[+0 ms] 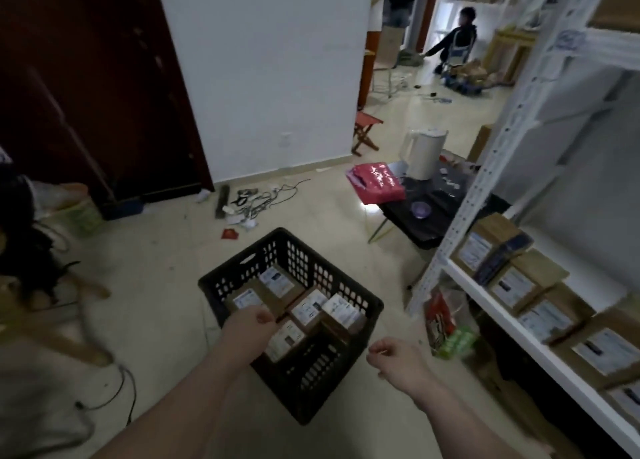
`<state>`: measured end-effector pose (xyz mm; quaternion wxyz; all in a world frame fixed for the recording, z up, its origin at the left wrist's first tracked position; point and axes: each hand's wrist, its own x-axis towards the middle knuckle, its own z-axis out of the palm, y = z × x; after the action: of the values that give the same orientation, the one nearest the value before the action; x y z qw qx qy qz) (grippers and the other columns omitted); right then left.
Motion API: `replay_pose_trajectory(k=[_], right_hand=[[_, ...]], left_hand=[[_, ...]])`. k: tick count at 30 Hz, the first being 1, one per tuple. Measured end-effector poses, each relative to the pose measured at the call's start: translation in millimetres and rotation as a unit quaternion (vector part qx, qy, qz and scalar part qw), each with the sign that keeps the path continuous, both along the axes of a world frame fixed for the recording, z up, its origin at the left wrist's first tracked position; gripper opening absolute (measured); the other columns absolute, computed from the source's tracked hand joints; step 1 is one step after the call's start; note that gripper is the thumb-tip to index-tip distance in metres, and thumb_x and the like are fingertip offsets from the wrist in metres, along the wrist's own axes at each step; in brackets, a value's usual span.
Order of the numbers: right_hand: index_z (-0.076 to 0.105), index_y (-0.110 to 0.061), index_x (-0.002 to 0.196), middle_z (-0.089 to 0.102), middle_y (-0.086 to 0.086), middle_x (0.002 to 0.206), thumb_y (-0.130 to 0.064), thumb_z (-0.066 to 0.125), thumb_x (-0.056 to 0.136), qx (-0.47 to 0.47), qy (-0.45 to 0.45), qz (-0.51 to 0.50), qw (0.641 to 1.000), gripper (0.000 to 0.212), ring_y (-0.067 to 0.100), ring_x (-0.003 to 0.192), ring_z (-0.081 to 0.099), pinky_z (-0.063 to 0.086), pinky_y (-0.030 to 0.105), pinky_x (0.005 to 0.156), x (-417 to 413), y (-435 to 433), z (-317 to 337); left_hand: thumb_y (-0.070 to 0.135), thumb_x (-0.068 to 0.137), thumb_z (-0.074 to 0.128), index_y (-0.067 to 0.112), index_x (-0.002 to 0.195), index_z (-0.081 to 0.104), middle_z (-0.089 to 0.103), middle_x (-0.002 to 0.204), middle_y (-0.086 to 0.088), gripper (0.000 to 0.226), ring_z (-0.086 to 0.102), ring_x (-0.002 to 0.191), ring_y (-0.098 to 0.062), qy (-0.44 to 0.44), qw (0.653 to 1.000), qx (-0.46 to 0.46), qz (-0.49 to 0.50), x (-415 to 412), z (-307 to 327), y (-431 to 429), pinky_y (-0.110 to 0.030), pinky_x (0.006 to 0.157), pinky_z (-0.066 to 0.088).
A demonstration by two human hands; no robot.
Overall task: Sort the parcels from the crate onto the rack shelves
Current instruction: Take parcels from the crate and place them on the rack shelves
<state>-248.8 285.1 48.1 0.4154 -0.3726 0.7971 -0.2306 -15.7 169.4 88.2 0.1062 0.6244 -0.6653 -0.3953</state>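
Note:
A black plastic crate (pixel 341 290) stands on the floor and holds several brown cardboard parcels with white labels, such as one at the back (pixel 277 282) and one at the right (pixel 341 308). My left hand (pixel 251 328) hangs over the crate's near left side with its fingers curled, just above a labelled parcel (pixel 285 341). Whether it grips anything is hidden. My right hand (pixel 393 358) hovers to the right of the crate, fingers loosely curled, with nothing in it. The white rack shelf (pixel 512 323) on the right carries a row of labelled parcels (pixel 512 287).
A low black table (pixel 433 212) with a white kettle (pixel 422 153) and a pink bag (pixel 377 183) stands behind the crate. Cables and scraps (pixel 256 202) litter the floor by the wall. A bag of goods (pixel 446 323) lies under the rack. A person (pixel 457 39) crouches far off.

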Motion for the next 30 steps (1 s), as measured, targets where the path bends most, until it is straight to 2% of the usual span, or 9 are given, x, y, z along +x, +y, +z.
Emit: replay_pose_trajectory(k=[3, 6, 9, 13, 15, 18, 22, 26, 30], right_hand=[[0.064, -0.025, 0.094, 0.067, 0.002, 0.099, -0.027, 0.067, 0.086, 0.048, 0.025, 0.046, 0.997, 0.009, 0.023, 0.096, 0.066, 0.053, 0.031, 0.084, 13.5, -21.6, -20.3], [0.062, -0.025, 0.094, 0.066, 0.002, 0.099, -0.029, 0.066, 0.087, 0.088, 0.048, 0.079, 0.992, 0.009, 0.020, 0.093, 0.066, 0.048, 0.024, 0.074, 22.3, -44.0, -43.1], [0.066, -0.020, 0.103, 0.065, 0.001, 0.104, -0.030, 0.063, 0.089, 0.122, 0.066, 0.108, 0.984, 0.018, 0.015, 0.090, 0.059, 0.042, 0.021, 0.069, 27.9, -70.5, -70.1], [0.063, -0.018, 0.121, 0.062, 0.001, 0.120, -0.032, 0.057, 0.092, 0.156, 0.092, 0.135, 0.974, 0.032, 0.016, 0.103, 0.057, 0.040, 0.021, 0.075, 23.5, -111.1, -101.2], [0.060, -0.018, 0.122, 0.062, 0.002, 0.119, -0.030, 0.056, 0.093, 0.172, 0.098, 0.131, 0.971, 0.032, 0.017, 0.098, 0.056, 0.039, 0.020, 0.066, 17.2, -132.7, -113.1], [0.059, -0.020, 0.110, 0.064, 0.003, 0.104, -0.025, 0.058, 0.091, 0.178, 0.118, 0.119, 0.970, 0.021, 0.013, 0.077, 0.051, 0.035, 0.019, 0.054, 4.3, -163.9, -126.5], [0.058, -0.011, 0.106, 0.066, 0.007, 0.100, -0.021, 0.060, 0.087, 0.201, 0.147, 0.097, 0.964, 0.022, 0.020, 0.080, 0.055, 0.043, 0.027, 0.064, -13.7, -199.3, -149.9], [0.052, -0.011, 0.129, 0.063, 0.012, 0.115, -0.021, 0.058, 0.088, 0.226, 0.148, 0.057, 0.961, 0.043, 0.025, 0.096, 0.060, 0.043, 0.026, 0.072, -19.1, -223.4, -182.3], [0.045, -0.017, 0.135, 0.055, 0.013, 0.126, -0.044, 0.063, 0.080, 0.258, 0.166, 0.043, 0.951, 0.064, 0.032, 0.112, 0.054, 0.049, 0.037, 0.092, -22.9, -243.9, -224.4]], left_hand=[[0.022, 0.088, 0.059, 0.019, 0.096, 0.066, 0.063, 0.101, -0.001, 0.010, 0.059, 0.090, -0.016, -0.016, 0.998, 0.041, 0.035, 30.7, -25.1, -3.8, -0.030, 0.078, 0.050], [0.019, 0.086, 0.063, 0.017, 0.092, 0.067, 0.061, 0.112, -0.009, 0.008, 0.059, 0.094, -0.020, -0.018, 0.995, 0.078, 0.059, 46.6, -52.0, -10.4, -0.026, 0.077, 0.047], [0.020, 0.090, 0.060, 0.015, 0.110, 0.063, 0.059, 0.118, -0.009, 0.022, 0.056, 0.102, -0.020, -0.017, 0.989, 0.139, 0.056, 50.5, -72.2, -31.0, -0.023, 0.079, 0.042], [0.023, 0.092, 0.057, 0.011, 0.129, 0.053, 0.054, 0.128, -0.008, 0.039, 0.053, 0.113, -0.021, -0.030, 0.980, 0.192, 0.036, 46.1, -95.9, -76.7, -0.023, 0.086, 0.041], [0.024, 0.092, 0.057, 0.013, 0.125, 0.054, 0.055, 0.124, -0.009, 0.035, 0.054, 0.110, -0.022, -0.049, 0.978, 0.203, 0.020, 41.4, -107.9, -103.4, -0.025, 0.088, 0.043], [0.026, 0.091, 0.056, 0.017, 0.107, 0.054, 0.057, 0.112, -0.006, 0.018, 0.054, 0.096, -0.019, -0.059, 0.978, 0.198, 0.014, 31.8, -131.3, -142.9, -0.030, 0.086, 0.047], [0.028, 0.090, 0.058, 0.015, 0.124, 0.056, 0.059, 0.110, -0.002, 0.036, 0.056, 0.091, -0.014, -0.032, 0.975, 0.217, 0.020, 16.7, -168.6, -179.2, -0.026, 0.074, 0.044], [0.029, 0.090, 0.057, 0.016, 0.133, 0.050, 0.056, 0.125, -0.003, 0.045, 0.052, 0.101, -0.013, -0.023, 0.962, 0.271, -0.014, 4.4, -209.5, -200.0, -0.025, 0.082, 0.043], [0.030, 0.092, 0.056, 0.015, 0.134, 0.048, 0.054, 0.128, -0.004, 0.045, 0.052, 0.105, -0.015, -0.025, 0.952, 0.297, -0.068, -9.3, -248.8, -226.6, -0.023, 0.081, 0.040]])
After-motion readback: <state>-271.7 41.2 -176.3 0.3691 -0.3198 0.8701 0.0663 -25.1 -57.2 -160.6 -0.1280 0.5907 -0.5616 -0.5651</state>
